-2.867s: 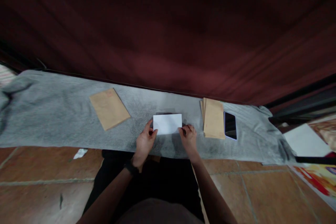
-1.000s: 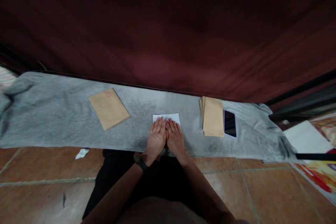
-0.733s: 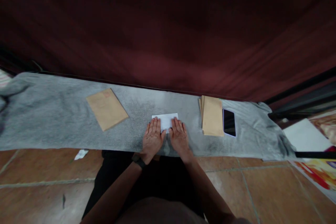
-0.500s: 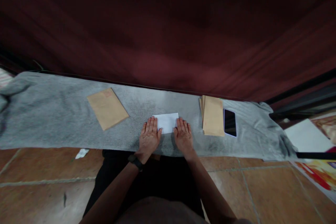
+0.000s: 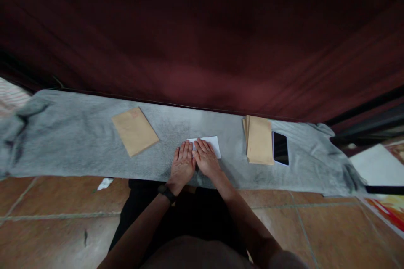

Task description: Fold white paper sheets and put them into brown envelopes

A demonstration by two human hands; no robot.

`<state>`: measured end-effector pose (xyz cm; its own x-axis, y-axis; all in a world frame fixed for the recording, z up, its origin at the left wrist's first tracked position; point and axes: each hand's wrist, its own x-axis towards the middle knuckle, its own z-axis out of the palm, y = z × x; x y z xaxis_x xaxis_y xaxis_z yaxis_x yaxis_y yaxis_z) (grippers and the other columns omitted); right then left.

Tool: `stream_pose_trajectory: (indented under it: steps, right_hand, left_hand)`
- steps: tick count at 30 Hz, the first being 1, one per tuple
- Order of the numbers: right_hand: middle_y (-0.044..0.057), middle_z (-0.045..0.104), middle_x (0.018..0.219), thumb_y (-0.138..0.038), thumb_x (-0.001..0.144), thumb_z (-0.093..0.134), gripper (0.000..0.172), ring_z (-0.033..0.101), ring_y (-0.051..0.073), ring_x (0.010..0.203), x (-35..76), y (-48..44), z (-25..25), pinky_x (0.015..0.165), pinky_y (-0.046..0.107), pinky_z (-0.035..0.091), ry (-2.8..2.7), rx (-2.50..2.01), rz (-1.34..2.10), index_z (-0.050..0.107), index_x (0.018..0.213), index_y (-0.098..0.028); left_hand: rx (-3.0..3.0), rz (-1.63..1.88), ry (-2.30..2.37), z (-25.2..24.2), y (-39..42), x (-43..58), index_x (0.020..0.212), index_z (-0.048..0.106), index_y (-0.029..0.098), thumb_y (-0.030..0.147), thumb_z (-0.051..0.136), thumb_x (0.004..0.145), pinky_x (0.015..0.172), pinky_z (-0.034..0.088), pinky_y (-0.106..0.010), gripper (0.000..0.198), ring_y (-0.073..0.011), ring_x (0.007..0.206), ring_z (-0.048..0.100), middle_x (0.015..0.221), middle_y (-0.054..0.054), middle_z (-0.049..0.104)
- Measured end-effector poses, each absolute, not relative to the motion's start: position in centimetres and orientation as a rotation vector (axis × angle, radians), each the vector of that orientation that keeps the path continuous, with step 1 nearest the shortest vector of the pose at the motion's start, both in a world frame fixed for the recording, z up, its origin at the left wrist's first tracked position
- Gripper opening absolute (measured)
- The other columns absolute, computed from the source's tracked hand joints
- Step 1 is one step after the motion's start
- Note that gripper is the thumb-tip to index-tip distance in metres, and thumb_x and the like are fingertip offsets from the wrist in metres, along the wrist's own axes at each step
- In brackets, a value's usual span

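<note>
A small white sheet of paper (image 5: 214, 143), which looks folded, lies on the grey cloth in front of me. My left hand (image 5: 183, 163) rests flat over its left end, fingers stretched away from me. Flat on the middle of the paper is my right hand (image 5: 205, 157), its thumb side close against the left hand. Both palms face down and cover much of the sheet, so its near edge is hidden. The right end of the paper shows past my right hand.
A brown envelope (image 5: 135, 131) lies to the left, turned at an angle. On the right are a stack of brown envelopes (image 5: 260, 140) and a phone (image 5: 280, 148) beside it. The grey cloth (image 5: 78, 134) covers a narrow bench against a dark red curtain (image 5: 195, 50).
My right hand has slid left across the paper, from its right end to beside my left hand. The whole view has shifted slightly.
</note>
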<state>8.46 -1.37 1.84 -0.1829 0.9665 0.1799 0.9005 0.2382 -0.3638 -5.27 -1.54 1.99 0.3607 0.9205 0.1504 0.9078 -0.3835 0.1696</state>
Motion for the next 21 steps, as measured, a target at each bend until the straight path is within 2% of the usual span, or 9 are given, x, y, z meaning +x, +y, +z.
stream_pose_trajectory:
  steps: [6,11,16,21]
  right_hand:
    - [0.011,0.040,0.161,-0.033,0.108,0.037,0.051,0.034,0.024,0.151,11.3,-1.6,0.4,0.124,0.049,0.025,-2.104,-1.798,0.122,0.041,0.155,-0.016]
    - [0.013,0.040,0.161,-0.034,0.108,0.034,0.053,0.032,0.025,0.152,13.2,-2.0,0.0,0.124,0.049,0.024,-2.057,-1.849,0.068,0.039,0.156,-0.013]
    - [0.013,0.037,0.163,-0.032,0.108,0.031,0.054,0.029,0.025,0.153,13.1,-2.1,-0.1,0.124,0.049,0.022,-2.069,-1.864,0.074,0.036,0.158,-0.011]
    - [0.012,0.035,0.164,-0.030,0.108,0.030,0.053,0.029,0.027,0.152,13.1,-2.2,0.0,0.124,0.050,0.021,-2.075,-1.892,0.062,0.036,0.158,-0.011]
  left_hand:
    - [2.511,0.389,1.719,1.8,-1.6,-5.3,0.156,0.036,0.006,0.033,0.033,0.103,0.124,0.025,-0.053,0.060,-0.0308,0.152,0.033,0.161,-0.018,0.038]
    - [2.529,0.402,1.707,2.5,-1.4,-4.9,0.154,0.039,0.005,0.032,0.035,0.103,0.125,0.019,-0.058,0.058,-0.0320,0.153,0.029,0.160,-0.020,0.039]
    - [2.646,0.389,1.475,2.8,-1.2,-2.9,0.154,0.040,0.008,0.025,0.033,0.102,0.128,0.018,-0.049,0.055,-0.0260,0.155,0.023,0.163,-0.014,0.037]
    - [2.667,0.350,1.383,2.0,-1.2,-2.1,0.155,0.038,0.010,0.029,0.033,0.103,0.128,0.017,-0.047,0.056,-0.0244,0.156,0.023,0.164,-0.013,0.034]
